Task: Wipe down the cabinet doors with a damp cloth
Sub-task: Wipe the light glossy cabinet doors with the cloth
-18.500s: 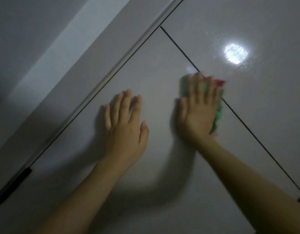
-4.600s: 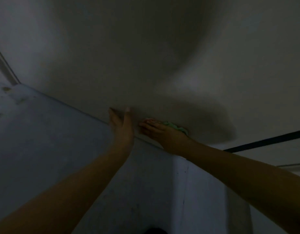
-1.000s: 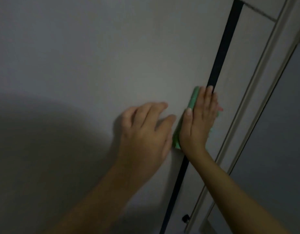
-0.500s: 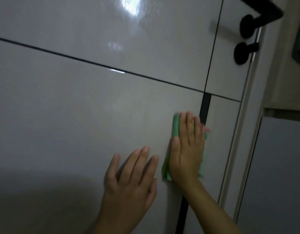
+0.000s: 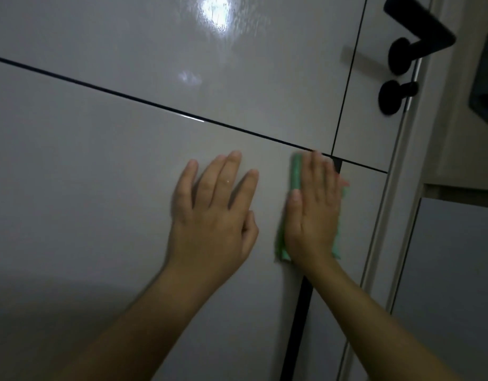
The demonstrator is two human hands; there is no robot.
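A glossy grey-white door panel (image 5: pixel 105 166) fills the head view, split by thin dark grooves. My right hand (image 5: pixel 313 215) presses a folded green cloth (image 5: pixel 294 174) flat against the panel, fingers straight, just under the horizontal groove and over the wide vertical dark strip (image 5: pixel 299 325). Most of the cloth is hidden under the palm. My left hand (image 5: pixel 215 215) rests flat on the panel to the left of the cloth, fingers spread and straight, holding nothing.
A black lever handle (image 5: pixel 418 31) and a black knob (image 5: pixel 394 96) stick out at the upper right. The door's right edge meets a pale frame (image 5: pixel 396 188). A bright light reflection (image 5: pixel 215 9) sits at the top of the upper panel.
Both hands have slid upward along the panel with the cloth, from well below the horizontal groove to just beneath it. The view has tilted up, bringing the black handle into sight.
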